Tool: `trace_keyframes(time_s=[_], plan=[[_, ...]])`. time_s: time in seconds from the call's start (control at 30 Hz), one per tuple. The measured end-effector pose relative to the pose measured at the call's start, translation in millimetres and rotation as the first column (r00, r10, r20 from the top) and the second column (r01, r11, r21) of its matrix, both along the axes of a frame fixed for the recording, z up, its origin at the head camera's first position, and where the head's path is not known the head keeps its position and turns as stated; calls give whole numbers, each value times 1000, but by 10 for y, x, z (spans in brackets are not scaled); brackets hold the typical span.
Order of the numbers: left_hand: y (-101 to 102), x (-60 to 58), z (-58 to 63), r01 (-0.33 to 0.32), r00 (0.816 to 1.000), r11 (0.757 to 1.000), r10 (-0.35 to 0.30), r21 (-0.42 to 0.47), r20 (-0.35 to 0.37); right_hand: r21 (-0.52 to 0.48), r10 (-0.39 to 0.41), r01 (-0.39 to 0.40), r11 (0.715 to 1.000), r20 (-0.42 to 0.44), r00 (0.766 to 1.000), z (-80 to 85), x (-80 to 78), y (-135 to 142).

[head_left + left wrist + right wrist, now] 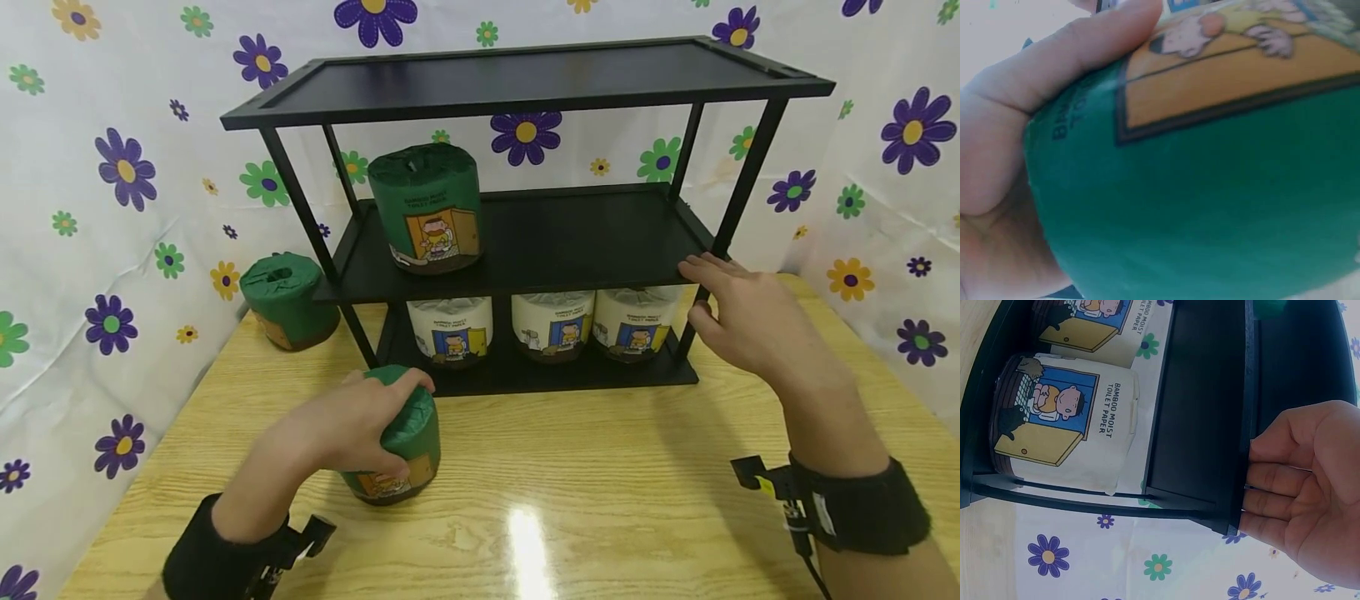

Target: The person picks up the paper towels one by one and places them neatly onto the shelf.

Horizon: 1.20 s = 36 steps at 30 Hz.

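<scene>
My left hand (348, 429) grips a green-wrapped toilet paper roll (415, 433) at the front of the table, thumb and fingers around its sides. The left wrist view shows the thumb across the cartoon print of this roll (1210, 200). My right hand (757, 321) rests against the front right corner of the black rack's middle shelf (577, 237). In the right wrist view, its fingertips (1266, 503) touch the shelf edge. Another green roll (427, 212) stands upright at the left of that shelf.
On the bottom shelf stand three white toilet paper rolls (450, 333). One more green roll (288, 304) sits on the wooden table (570, 483), left of the rack. The rack's top panel (517, 79) and its thin posts enclose the shelves. Behind hangs a flowered cloth (60, 275).
</scene>
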<state>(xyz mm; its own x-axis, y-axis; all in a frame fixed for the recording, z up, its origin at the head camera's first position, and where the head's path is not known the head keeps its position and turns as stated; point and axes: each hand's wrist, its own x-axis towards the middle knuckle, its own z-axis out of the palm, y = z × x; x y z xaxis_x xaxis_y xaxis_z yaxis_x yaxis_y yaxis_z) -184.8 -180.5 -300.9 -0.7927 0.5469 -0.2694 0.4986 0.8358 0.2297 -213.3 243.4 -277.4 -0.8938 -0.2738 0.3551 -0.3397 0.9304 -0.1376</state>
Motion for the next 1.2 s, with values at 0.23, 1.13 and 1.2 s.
trace_keyframes(time_s=[0.23,1.13,1.2], plan=[[328,73,-208,195,963,979,-181,54,-198,2,1,-1,1000,3,1000,5,2,-4],[329,91,-209,192,794,969,-60,156,-604,-12,10,-10,1000,-5,1000,-10,5,-1],[333,99,-219,148,800,977,-26,154,-599,-7,12,-12,1000,-9,1000,-5,2,-6]])
